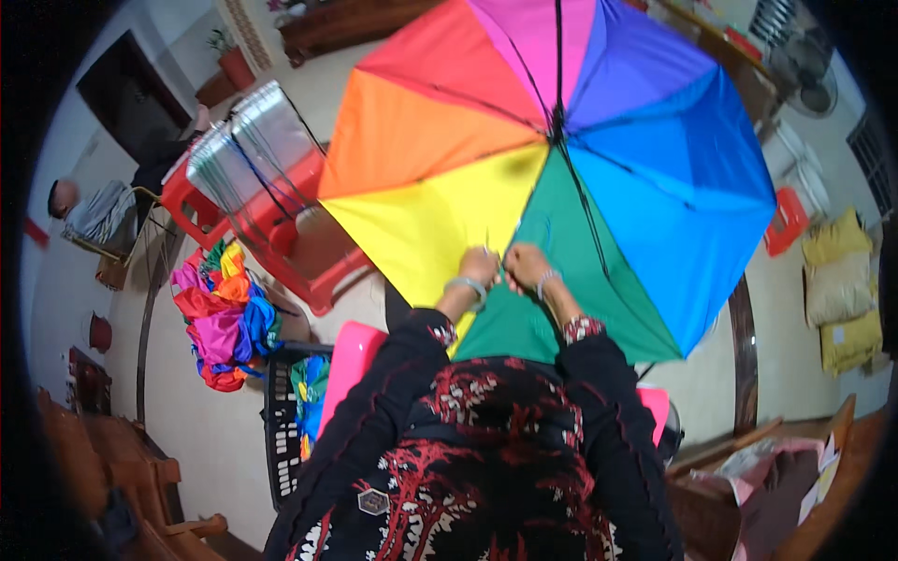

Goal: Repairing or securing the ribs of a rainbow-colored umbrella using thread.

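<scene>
A dark patterned jacket (486, 458) is seen nearest, over a pink stool (348, 360). The left hand (479, 266) and right hand (527, 266) are pinched shut on the rainbow umbrella (552, 159), opened out ahead, at its yellow-green seam. Fastening there seems underway; steady fingertip control is called for next.

One open rainbow umbrella (552, 178), two hands (left (479, 266), right (527, 266)), two red stools (290, 243)
</scene>
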Motion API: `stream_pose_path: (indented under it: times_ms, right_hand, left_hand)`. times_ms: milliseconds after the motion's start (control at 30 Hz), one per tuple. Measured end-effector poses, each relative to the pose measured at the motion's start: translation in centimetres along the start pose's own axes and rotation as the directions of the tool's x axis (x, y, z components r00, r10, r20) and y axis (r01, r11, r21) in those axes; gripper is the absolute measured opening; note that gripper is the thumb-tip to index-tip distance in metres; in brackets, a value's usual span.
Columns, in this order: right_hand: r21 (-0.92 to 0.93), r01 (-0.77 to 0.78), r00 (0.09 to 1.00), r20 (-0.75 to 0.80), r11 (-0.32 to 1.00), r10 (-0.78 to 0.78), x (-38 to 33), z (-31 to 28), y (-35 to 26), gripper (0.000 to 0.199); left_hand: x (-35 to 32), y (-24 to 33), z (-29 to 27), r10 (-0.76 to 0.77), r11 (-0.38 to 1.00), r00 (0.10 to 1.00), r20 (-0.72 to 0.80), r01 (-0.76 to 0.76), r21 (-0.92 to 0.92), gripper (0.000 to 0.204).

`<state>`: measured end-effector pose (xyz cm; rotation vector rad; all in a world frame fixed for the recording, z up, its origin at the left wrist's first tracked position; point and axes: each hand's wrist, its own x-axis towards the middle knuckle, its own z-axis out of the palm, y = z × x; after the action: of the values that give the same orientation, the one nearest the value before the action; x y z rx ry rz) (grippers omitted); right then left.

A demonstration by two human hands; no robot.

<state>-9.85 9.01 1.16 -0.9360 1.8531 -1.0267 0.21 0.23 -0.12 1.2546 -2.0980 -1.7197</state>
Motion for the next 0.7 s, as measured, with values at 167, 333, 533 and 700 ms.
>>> stream_pose_path:
  times_ms: [167,333,533,700]
  right_hand:
    - [-0.287,0.047,0.999,-0.006,0.957,-0.050,0.1,-0.9,-0.9,0.022]
    - [-0.783,0.100,0.993,0.113,0.614,-0.018,1.4,-2.9,0.2,0.021]
    - [-0.799,0.175,0.965,0.023,0.575,-0.261,-2.3,-7.4,-3.4,0.015]
    - [-0.529,0.172,0.919,-0.217,0.831,-0.328,-8.2,-13.1,-7.0,0.007]
  left_hand:
    - [0.8,-0.3,0.6,0.069,0.993,0.993,-0.092,-0.059,0.106,0.031]
    - [2.5,-0.7,0.7,0.189,0.957,0.982,0.009,-0.187,0.220,0.032]
    - [1.2,0.7,0.1,0.056,0.998,0.995,-0.080,-0.059,-0.036,0.027]
    - [-0.7,0.7,0.0,0.106,0.994,0.991,-0.076,-0.104,0.033,0.017]
